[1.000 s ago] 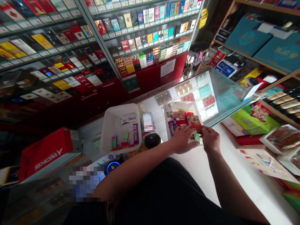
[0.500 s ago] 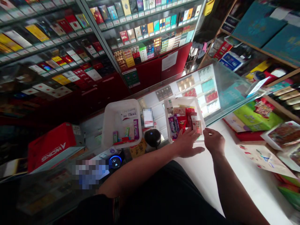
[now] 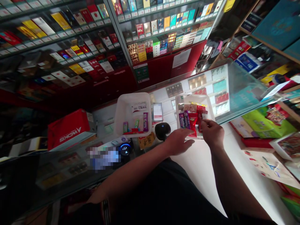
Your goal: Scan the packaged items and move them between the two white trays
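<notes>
Right hand (image 3: 212,133): grip narrow, fingertips at dark red packet (image 3: 203,116) in white tray (image 3: 209,104); whether pinched, cannot tell. Left hand (image 3: 180,142): fingers loosely extended, thumb apart, at tray's near rim. Seemingly sorting packets; next move calls for precise pinch. Black device (image 3: 162,131) near left hand.

I look out over a tall cabinet, rows of packs (image 3: 156,47) lining its glass shelves, with a white sheet (image 3: 181,58) and a green notice (image 3: 141,72) on its red base (image 3: 198,54). Toward the left I have a red box (image 3: 63,126) lying tilted in my view, then a gadget (image 3: 125,149) with a lit blue ring, a yellow card (image 3: 145,141) with black writing just beside it, and a black device (image 3: 162,131). Toward the right, past the glass (image 3: 241,90), I see a green box (image 3: 260,122) with a red packet (image 3: 277,114) on top, and higher up, a teal box (image 3: 276,23).
</notes>
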The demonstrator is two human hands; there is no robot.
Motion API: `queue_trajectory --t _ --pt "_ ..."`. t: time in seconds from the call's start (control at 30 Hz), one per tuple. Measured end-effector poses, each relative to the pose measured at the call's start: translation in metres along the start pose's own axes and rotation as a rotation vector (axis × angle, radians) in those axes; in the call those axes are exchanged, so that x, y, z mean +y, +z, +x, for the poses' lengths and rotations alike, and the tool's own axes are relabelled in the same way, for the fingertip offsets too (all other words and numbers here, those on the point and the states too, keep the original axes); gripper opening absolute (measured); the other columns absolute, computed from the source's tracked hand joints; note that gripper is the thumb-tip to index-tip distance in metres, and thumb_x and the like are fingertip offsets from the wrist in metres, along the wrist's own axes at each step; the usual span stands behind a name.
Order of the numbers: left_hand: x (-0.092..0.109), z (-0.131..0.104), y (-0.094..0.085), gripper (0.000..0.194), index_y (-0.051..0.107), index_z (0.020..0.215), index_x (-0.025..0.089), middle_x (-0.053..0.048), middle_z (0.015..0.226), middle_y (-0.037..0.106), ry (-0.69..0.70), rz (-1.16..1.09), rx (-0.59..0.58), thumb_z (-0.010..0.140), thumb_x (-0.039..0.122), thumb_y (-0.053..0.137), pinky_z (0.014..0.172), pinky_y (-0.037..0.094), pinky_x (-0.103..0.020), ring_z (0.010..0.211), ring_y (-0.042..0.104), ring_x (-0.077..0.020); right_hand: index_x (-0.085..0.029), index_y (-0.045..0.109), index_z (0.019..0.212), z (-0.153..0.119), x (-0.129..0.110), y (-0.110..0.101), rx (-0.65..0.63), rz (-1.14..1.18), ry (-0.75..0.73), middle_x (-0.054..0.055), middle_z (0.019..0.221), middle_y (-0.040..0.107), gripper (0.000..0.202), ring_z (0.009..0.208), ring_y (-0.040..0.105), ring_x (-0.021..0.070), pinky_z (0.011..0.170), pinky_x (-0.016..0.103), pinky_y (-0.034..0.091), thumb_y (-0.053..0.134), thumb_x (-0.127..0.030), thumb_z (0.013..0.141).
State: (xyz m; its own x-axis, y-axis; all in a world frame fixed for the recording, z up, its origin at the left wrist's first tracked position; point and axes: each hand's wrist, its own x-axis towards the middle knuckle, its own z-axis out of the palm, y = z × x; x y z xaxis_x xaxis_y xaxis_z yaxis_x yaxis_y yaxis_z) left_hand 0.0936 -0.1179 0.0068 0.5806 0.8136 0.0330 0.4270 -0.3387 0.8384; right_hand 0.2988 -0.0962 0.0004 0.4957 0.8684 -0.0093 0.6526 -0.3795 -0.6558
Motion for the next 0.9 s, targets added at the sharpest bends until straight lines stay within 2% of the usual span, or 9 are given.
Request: queue_trajectory --t 0.3,0.4,0.57,0.73,0.9 --pt "-0.022 -0.070 -0.084 0.031 0.077 0.124 0.019 -0.010 0.127 0.079 -0.154 0.033 0.150 0.100 0.031 0.062 0.109 0.055 -0.040 0.118 0.073 -0.0243 -0.018 0.086 0.103 -0.051 -0.075 0.040 -0.140 0.101 -0.163 0.010 0.095 0.083 0.038 0.087 0.074 0.0262 0.088 0.038 0.056 0.063 -0.043 0.085" --pt "-0.039 -0.091 -0.111 0.030 0.078 0.121 0.018 -0.009 0.126 0.079 -0.227 0.033 0.240 0.098 0.030 0.063 0.109 0.055 -0.039 0.117 0.073 -0.0237 -0.018 0.085 0.102 -0.067 -0.101 0.053 -0.209 0.122 -0.224 0.010 0.098 0.083 0.037 0.086 0.074 0.0242 0.088 0.037 0.056 0.061 -0.041 0.087" --pt "-0.076 -0.123 -0.154 0.030 0.079 0.117 0.018 -0.007 0.115 0.082 -0.441 0.055 0.319 0.099 0.032 0.060 0.099 0.058 -0.034 0.105 0.076 -0.0231 -0.019 0.084 0.099 -0.092 -0.137 0.079 -0.317 0.114 -0.345 0.009 0.100 0.082 0.031 0.089 0.073 0.0226 0.093 0.035 0.054 0.061 -0.037 0.091" --pt "-0.108 -0.144 -0.181 0.035 0.079 0.122 0.016 -0.009 0.117 0.082 -0.552 0.224 0.340 0.099 0.033 0.058 0.102 0.055 -0.034 0.105 0.075 -0.0244 -0.020 0.083 0.099 -0.111 -0.164 0.112 -0.426 0.080 -0.442 0.008 0.104 0.081 0.025 0.096 0.072 0.0221 0.093 0.032 0.052 0.060 -0.029 0.094" --pt "-0.144 -0.151 -0.189 0.038 0.080 0.123 0.017 -0.013 0.130 0.077 -0.614 0.526 0.190 0.098 0.026 0.053 0.112 0.048 -0.037 0.122 0.068 -0.0288 -0.018 0.082 0.105 -0.120 -0.185 0.155 -0.597 -0.117 -0.587 0.010 0.107 0.081 0.027 0.103 0.071 0.0232 0.095 0.031 0.050 0.057 -0.027 0.099"
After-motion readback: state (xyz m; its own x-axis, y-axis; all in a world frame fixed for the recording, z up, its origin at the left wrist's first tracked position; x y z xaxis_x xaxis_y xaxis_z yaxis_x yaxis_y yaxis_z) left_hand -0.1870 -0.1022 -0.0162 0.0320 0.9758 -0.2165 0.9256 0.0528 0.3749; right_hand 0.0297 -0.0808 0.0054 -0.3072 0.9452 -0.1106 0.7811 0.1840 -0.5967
